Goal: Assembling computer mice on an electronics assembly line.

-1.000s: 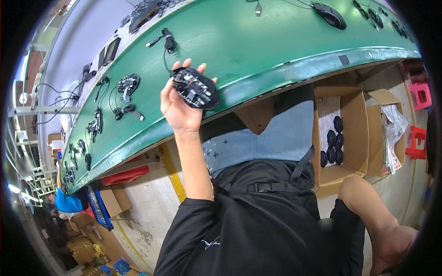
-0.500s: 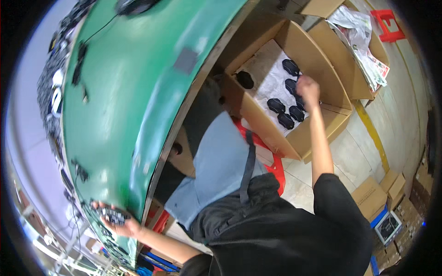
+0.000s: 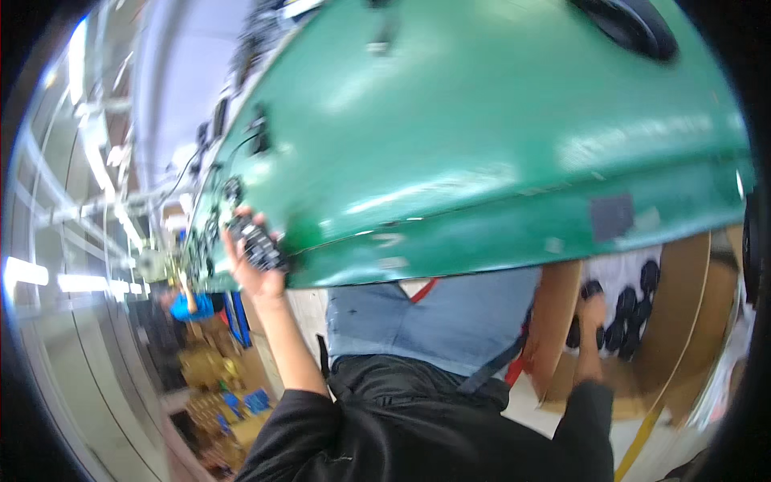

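At the near left edge of the green tabletop, my left hand [image 3: 261, 279] grips a dark, palm-sized computer mouse [image 3: 259, 243] with pale streaks across it; blur hides the detail. My right hand [image 3: 593, 312] is down inside an open cardboard box [image 3: 556, 321] at the lower right. Its fingers are closed around the near end of a black computer mouse [image 3: 592, 287]. Several more black mice [image 3: 626, 304] lie beside that hand on a white sheet in the box.
The green table [image 3: 450, 153] spans the view ahead. A large black mouse [image 3: 630, 26] lies at its far right, and dark cables [image 3: 259, 132] lie at the left. A grey patch [image 3: 612, 217] marks the front edge. Cartons [image 3: 205, 365] stand at lower left.
My view has swung left, so the table now runs across it and the box appears lower right. My right hand has shifted to the box's table-side part, at another mouse. The left still holds its mouse.
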Tool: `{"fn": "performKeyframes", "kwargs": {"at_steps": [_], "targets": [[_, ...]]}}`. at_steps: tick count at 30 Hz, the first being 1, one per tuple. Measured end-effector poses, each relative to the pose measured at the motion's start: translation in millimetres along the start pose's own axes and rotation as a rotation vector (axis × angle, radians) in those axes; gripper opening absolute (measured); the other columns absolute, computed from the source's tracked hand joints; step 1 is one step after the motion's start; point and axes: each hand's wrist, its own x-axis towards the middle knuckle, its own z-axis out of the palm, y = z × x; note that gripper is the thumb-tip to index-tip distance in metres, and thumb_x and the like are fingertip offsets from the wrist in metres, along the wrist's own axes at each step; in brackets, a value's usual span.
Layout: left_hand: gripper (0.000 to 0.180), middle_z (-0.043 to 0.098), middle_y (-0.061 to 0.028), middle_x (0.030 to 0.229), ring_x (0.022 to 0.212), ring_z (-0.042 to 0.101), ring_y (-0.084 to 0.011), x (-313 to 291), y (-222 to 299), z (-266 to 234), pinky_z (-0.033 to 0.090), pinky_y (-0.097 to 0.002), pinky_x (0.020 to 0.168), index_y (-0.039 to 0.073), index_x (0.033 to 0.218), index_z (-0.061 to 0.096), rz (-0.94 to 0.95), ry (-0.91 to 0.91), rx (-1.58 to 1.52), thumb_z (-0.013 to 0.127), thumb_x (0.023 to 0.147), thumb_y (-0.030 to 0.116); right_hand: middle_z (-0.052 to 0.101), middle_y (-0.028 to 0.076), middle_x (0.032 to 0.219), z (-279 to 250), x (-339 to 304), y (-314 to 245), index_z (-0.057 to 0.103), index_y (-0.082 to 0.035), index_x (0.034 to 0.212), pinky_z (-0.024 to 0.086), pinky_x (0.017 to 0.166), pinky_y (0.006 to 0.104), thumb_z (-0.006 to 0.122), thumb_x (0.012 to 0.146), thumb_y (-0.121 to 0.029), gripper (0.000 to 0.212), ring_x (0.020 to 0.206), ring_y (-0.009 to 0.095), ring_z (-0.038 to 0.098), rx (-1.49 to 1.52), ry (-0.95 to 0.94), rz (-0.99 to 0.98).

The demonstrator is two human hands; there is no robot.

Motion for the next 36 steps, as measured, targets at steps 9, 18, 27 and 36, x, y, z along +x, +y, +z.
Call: {"fn": "performKeyframes", "kwargs": {"at_steps": [9,18,27,36], "targets": [[0.058,0.05,-0.0181,0.135,0.125,0.054,-0.0294,-18,-9,32,0.058,-0.0502,0.09,0.001,0.142,0.036,0.022,0.041,-0.151,0.058,0.088,0.002,0.067,0.02,0.11,-312,-259,-55,0.049,0.008,0.131,0.053,0.089,0.0378,0.089,0.06,-0.017,0.086,0.101,0.027,0.067,0.982,0.268,-1.05],[0.053,0.052,-0.0205,0.131,0.123,0.055,-0.0317,-22,-3,27,0.055,-0.0533,0.093,0.002,0.136,0.041,-0.029,0.049,-0.452,0.059,0.086,0.001,0.057,0.004,0.136,-441,-330,-384,0.063,-0.013,0.115,0.056,0.084,0.0375,0.066,0.07,-0.001,0.046,0.111,0.032,0.062,-0.504,0.76,-1.955],[0.048,0.055,-0.0238,0.126,0.118,0.057,-0.0389,-17,-4,25,0.048,-0.0621,0.098,0.001,0.134,0.045,-0.108,-0.039,-0.798,0.034,0.1,0.032,0.044,0.024,0.145,-354,-336,-387,0.041,-0.001,0.143,0.037,0.111,0.0422,0.074,0.086,-0.031,0.072,0.135,0.039,0.042,0.196,0.657,-1.272],[0.052,0.057,-0.0177,0.129,0.12,0.057,-0.0277,-18,3,28,0.047,-0.0386,0.102,0.003,0.149,0.033,-0.091,-0.046,-0.664,0.034,0.103,0.026,0.053,0.026,0.136,-350,-440,-379,0.063,-0.005,0.128,0.045,0.101,0.0419,0.074,0.08,-0.011,0.049,0.121,0.038,0.058,0.437,0.477,-1.585]]}}
